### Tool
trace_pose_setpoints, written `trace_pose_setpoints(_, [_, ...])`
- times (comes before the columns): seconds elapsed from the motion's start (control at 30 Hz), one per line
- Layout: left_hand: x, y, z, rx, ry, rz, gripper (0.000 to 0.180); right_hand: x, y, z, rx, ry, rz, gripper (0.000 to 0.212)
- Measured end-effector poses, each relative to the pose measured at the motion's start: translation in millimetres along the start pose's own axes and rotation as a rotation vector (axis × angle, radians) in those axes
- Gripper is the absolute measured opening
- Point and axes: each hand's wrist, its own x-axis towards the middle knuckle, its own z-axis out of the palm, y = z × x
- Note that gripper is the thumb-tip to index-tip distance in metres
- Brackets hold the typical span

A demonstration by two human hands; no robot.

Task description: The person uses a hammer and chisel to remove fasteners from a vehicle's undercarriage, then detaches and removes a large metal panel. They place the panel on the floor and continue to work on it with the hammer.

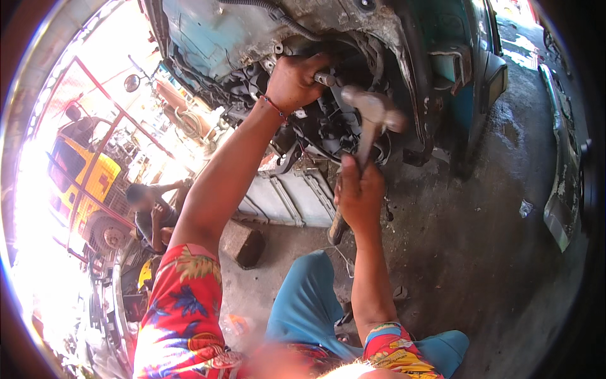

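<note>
My right hand [361, 197] is closed round the wooden handle of a hammer [368, 106], its metal head raised and slightly blurred. Just left of the hammer head, my left hand [295, 82] grips a short metal bar [325, 79]. The bar's round end sticks out toward the hammer, and a small gap shows between them. Where the bar's other end lies is hidden by my hand. Both hands work at the opened front of a teal vehicle [208, 28], among dark cables and engine parts [331, 123].
Below the engine bay lies a pale ribbed metal panel [287, 199], with a wooden block [243, 245] nearer my legs. A long detached bumper-like part [560, 170] lies at right on the concrete floor. At left sit another person [154, 211] and a yellow vehicle [95, 180].
</note>
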Motion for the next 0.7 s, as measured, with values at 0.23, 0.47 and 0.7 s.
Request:
trace_pose_setpoints(0.23, [-44, 37, 15, -0.058, -0.208, 0.251, 0.053, -42, 5, -36, 0.121, 0.062, 0.031, 0.028])
trace_pose_setpoints(0.47, [-47, 48, 24, -0.046, -0.185, 0.314, 0.047, -45, 7, -48, -0.038, 0.076, -0.124, 0.032])
trace_pose_setpoints(0.7, [-32, 39, 15, 0.066, -0.186, 0.207, 0.054, -35, 12, -54, 0.010, -0.002, -0.072, 0.023])
